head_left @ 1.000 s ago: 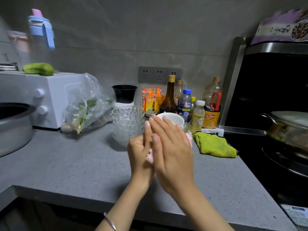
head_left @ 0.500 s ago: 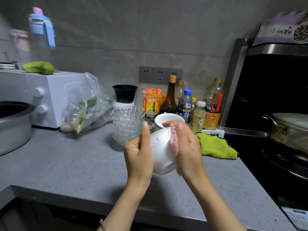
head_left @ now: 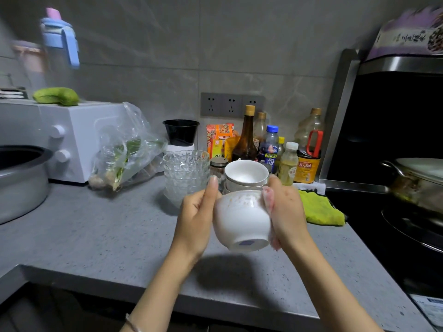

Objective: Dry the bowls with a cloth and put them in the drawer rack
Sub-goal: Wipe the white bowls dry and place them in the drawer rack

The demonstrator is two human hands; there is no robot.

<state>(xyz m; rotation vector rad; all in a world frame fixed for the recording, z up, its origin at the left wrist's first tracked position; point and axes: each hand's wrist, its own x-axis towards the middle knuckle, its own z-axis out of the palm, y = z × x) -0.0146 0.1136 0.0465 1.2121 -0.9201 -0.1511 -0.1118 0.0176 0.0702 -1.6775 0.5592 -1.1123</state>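
I hold a white ceramic bowl above the grey counter, tilted with its foot toward me. My left hand grips its left side, thumb up along the rim. My right hand presses a pink cloth against the bowl's right side. Behind the bowl stands a stack of white bowls, and left of that a stack of clear glass bowls. The drawer rack is out of view.
A yellow-green cloth lies right of my hands. Bottles and jars line the back wall. A white oven, a bag of greens and a grey pot stand left. The stove with a pan is right.
My hands were closed together over the bowl and cloth. The bowl has since turned so its base faces me, and my right hand with the cloth has slid to its right side.
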